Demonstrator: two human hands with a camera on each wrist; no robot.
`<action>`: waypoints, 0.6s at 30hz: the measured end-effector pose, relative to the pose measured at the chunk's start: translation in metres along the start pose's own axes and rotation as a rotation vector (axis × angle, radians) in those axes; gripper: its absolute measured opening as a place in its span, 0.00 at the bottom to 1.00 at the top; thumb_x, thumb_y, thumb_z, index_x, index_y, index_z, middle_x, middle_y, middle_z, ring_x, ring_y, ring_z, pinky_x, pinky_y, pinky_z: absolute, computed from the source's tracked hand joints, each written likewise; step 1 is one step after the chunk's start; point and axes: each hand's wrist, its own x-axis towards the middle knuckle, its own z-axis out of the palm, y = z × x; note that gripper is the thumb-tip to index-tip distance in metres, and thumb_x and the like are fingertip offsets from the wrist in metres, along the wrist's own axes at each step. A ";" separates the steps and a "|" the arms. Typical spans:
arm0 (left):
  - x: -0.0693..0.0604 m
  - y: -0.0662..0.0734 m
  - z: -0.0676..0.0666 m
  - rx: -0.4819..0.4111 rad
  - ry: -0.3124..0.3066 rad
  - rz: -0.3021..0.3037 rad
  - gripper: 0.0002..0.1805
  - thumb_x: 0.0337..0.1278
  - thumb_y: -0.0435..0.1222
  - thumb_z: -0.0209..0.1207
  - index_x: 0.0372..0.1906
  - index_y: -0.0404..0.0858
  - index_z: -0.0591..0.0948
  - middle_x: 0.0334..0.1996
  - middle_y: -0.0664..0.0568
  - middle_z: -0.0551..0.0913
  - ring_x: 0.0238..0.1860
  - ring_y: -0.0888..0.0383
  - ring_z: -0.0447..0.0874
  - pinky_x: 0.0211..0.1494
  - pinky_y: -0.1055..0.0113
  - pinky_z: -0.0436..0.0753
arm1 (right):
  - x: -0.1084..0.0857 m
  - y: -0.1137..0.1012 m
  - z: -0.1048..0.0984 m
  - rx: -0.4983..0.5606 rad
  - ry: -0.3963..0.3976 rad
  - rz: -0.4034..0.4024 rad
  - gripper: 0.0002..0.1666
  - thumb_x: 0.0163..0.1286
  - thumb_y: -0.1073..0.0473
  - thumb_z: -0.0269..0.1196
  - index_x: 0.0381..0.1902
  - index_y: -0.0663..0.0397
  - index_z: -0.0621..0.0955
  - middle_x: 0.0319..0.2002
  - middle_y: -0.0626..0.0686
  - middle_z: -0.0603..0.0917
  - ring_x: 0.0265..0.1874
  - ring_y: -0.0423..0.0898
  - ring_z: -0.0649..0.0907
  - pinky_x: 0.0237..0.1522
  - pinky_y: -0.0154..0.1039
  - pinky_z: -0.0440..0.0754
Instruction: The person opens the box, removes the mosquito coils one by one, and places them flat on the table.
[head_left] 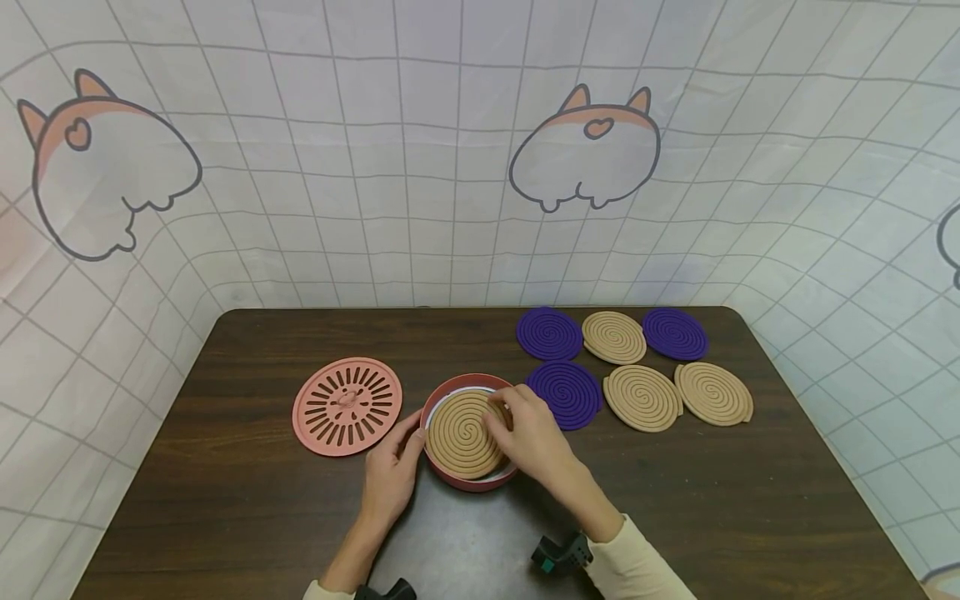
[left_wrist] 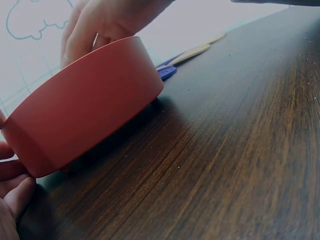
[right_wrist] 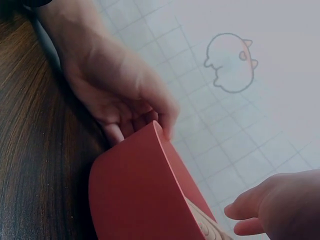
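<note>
A beige mosquito coil (head_left: 465, 433) lies in a round red box (head_left: 471, 486) at the front middle of the table. My left hand (head_left: 390, 475) grips the box's left side, its thumb over the rim in the right wrist view. From the right, my right hand (head_left: 528, 433) reaches over the box, fingers bent at the coil's right edge. Its fingers (right_wrist: 245, 207) show a gap between them, with no coil visibly pinched there. A red wall (left_wrist: 90, 105) hides the box's inside in the left wrist view.
Left of the box lies a pink slotted lid (head_left: 347, 407). At the back right are several more coils, purple (head_left: 564, 394) and beige (head_left: 642, 398), lying flat on the dark wooden table (head_left: 225, 500). A white grid-patterned cloth (head_left: 435, 167) stands behind.
</note>
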 end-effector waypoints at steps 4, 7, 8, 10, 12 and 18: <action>0.000 0.000 0.000 0.000 -0.003 -0.001 0.18 0.73 0.44 0.56 0.63 0.51 0.81 0.57 0.58 0.86 0.58 0.63 0.83 0.59 0.68 0.80 | 0.002 0.001 -0.001 0.065 0.017 0.008 0.11 0.65 0.59 0.68 0.44 0.58 0.85 0.37 0.54 0.84 0.30 0.45 0.79 0.31 0.32 0.75; 0.000 0.000 0.000 -0.003 -0.005 0.000 0.18 0.73 0.44 0.56 0.63 0.51 0.81 0.57 0.58 0.85 0.58 0.63 0.82 0.60 0.68 0.80 | 0.002 0.001 -0.003 0.099 0.013 0.024 0.11 0.65 0.59 0.67 0.44 0.58 0.85 0.36 0.52 0.84 0.29 0.44 0.78 0.30 0.31 0.75; 0.001 0.000 0.000 0.000 -0.005 0.000 0.18 0.73 0.44 0.56 0.63 0.51 0.81 0.57 0.58 0.85 0.58 0.63 0.82 0.60 0.68 0.80 | 0.002 0.001 -0.003 0.107 0.009 0.029 0.11 0.66 0.60 0.67 0.45 0.57 0.85 0.37 0.52 0.85 0.28 0.43 0.79 0.30 0.31 0.75; 0.001 0.000 0.000 0.002 -0.005 -0.001 0.18 0.73 0.44 0.56 0.63 0.51 0.81 0.57 0.57 0.85 0.58 0.63 0.82 0.60 0.67 0.81 | 0.002 0.001 -0.004 0.120 -0.004 0.044 0.11 0.66 0.59 0.67 0.45 0.57 0.85 0.38 0.52 0.86 0.29 0.42 0.79 0.31 0.30 0.76; 0.001 0.000 0.000 0.003 -0.004 -0.003 0.18 0.73 0.44 0.56 0.63 0.51 0.81 0.57 0.57 0.86 0.58 0.63 0.83 0.59 0.67 0.81 | 0.002 0.002 -0.005 0.127 -0.019 0.057 0.11 0.66 0.59 0.67 0.45 0.56 0.85 0.39 0.51 0.87 0.29 0.40 0.78 0.32 0.31 0.76; 0.000 0.000 0.000 0.006 0.001 -0.004 0.18 0.73 0.44 0.56 0.63 0.50 0.81 0.56 0.57 0.86 0.57 0.62 0.83 0.59 0.68 0.81 | 0.003 0.003 -0.007 0.174 -0.064 0.076 0.10 0.67 0.59 0.67 0.45 0.53 0.86 0.39 0.49 0.89 0.29 0.39 0.80 0.33 0.30 0.77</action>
